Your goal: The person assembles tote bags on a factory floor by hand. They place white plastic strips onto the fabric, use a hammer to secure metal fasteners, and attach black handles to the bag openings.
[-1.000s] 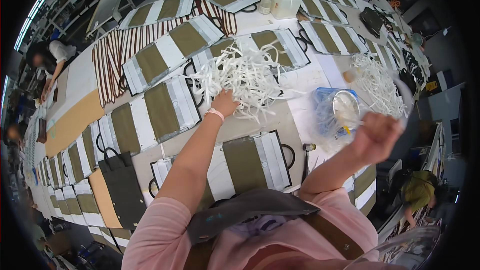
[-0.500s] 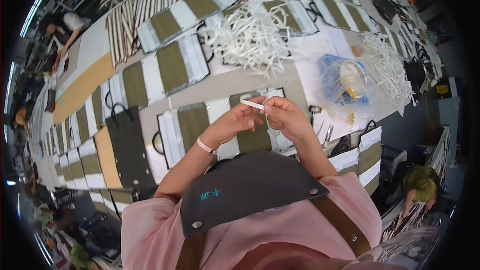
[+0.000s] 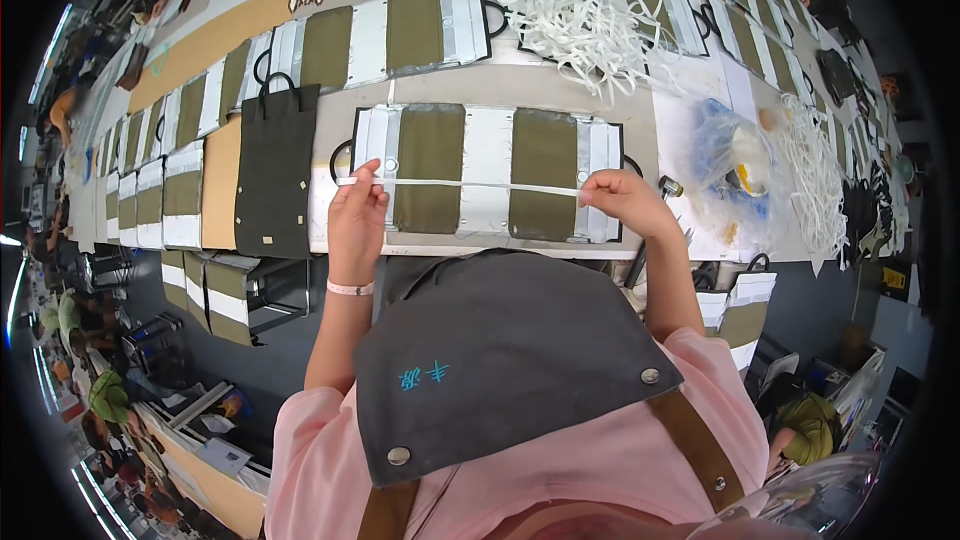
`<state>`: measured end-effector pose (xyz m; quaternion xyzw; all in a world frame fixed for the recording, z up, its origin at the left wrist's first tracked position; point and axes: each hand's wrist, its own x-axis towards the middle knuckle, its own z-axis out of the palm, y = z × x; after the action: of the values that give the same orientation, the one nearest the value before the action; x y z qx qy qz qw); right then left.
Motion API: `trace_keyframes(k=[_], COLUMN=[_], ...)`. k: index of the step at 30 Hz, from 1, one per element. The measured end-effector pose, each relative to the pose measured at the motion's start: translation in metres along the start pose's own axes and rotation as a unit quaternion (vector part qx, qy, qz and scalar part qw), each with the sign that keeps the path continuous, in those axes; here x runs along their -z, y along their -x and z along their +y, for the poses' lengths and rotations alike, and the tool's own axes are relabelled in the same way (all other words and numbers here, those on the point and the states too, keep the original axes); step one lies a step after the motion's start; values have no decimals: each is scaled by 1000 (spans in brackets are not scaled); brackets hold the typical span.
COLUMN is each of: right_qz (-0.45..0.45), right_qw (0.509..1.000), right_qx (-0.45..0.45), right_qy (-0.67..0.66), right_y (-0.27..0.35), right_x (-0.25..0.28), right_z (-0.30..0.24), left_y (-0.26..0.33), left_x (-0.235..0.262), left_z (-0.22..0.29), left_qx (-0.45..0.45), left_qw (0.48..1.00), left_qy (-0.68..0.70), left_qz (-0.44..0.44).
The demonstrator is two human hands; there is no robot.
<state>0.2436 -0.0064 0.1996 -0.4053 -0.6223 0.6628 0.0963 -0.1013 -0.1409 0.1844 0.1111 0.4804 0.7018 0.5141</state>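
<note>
Between my two hands a narrow white strip [image 3: 487, 184] is stretched out nearly level. My left hand [image 3: 357, 210] pinches it near its left end, a short tail sticking out past the fingers. At the other end my right hand [image 3: 622, 202] grips it between thumb and fingers. Beneath the strip lies a flat bag panel [image 3: 487, 130] with olive, white and grey bands and black handle loops at both sides. Whether the strip touches the panel, I cannot tell.
A heap of white strips [image 3: 590, 25] lies beyond the panel. A blue-and-clear plastic bag [image 3: 725, 155] and more white strips [image 3: 815, 180] are at right. To the left are a black bag [image 3: 277, 170] and several banded panels [image 3: 325, 48]. People work around the table.
My hands have moved apart, from close together to opposite sides of the panel. The strip, earlier bunched at my fingers, is now drawn out straight. The view has shifted.
</note>
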Motion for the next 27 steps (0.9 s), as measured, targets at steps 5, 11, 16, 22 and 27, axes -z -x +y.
trace_keyframes(k=[5, 11, 16, 22, 27], right_qz=[73, 149, 258, 333, 353], right_qw=[996, 987, 956, 911, 911], right_qx=[-36, -12, -3, 30, 118], right_qy=[32, -60, -143, -244, -178], right_y=[-1, 5, 1, 9, 18], right_x=[19, 12, 12, 23, 20], right_z=[30, 22, 45, 59, 14], left_y=[-9, -54, -66, -48, -48], left_x=[42, 76, 73, 67, 74], left_z=[9, 31, 15, -6, -2], left_qx=[-29, -66, -37, -32, -43], left_qw=[998, 995, 994, 994, 998], left_qy=[-23, -31, -59, -56, -22], left_qz=[46, 63, 86, 90, 45])
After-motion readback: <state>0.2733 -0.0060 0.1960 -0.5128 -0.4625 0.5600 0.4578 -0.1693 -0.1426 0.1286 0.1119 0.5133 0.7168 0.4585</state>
